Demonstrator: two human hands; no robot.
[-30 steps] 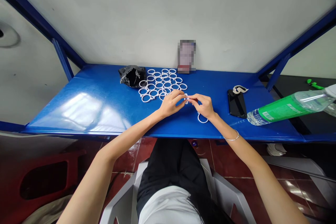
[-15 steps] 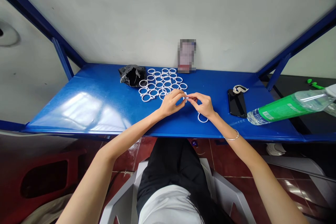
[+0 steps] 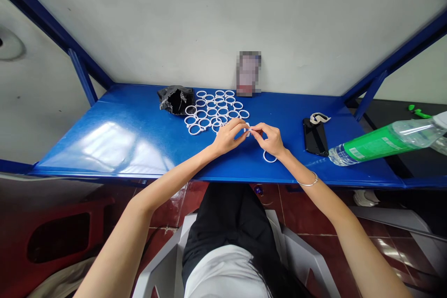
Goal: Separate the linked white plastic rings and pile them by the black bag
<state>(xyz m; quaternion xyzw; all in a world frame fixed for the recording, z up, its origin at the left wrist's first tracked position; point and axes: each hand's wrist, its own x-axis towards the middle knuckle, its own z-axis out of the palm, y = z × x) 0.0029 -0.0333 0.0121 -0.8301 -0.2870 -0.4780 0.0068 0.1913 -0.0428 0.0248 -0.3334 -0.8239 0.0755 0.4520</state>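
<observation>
My left hand (image 3: 229, 137) and my right hand (image 3: 271, 139) meet above the blue table (image 3: 296, 167). Both pinch a small white piece (image 3: 248, 129) between their fingertips; its exact shape is mostly hidden by the fingers. A single white ring (image 3: 269, 157) lies under my right wrist, partly covered by it. Left of and beyond my left hand, many white plastic rings (image 3: 211, 112) with small tabs lie in a loose cluster, a few overlapping.
A crumpled black bag (image 3: 175, 100) gapes open left of the rings. A blurred-out upright object (image 3: 248, 74) leans on the wall. To the right are a black phone (image 3: 314, 138), a whitish curled item (image 3: 319, 118) on its edge, and a tilted green-labelled bottle (image 3: 380, 143).
Little has changed. My right fingertips have shifted slightly to the right at the white piece, and both hands keep their pinch.
</observation>
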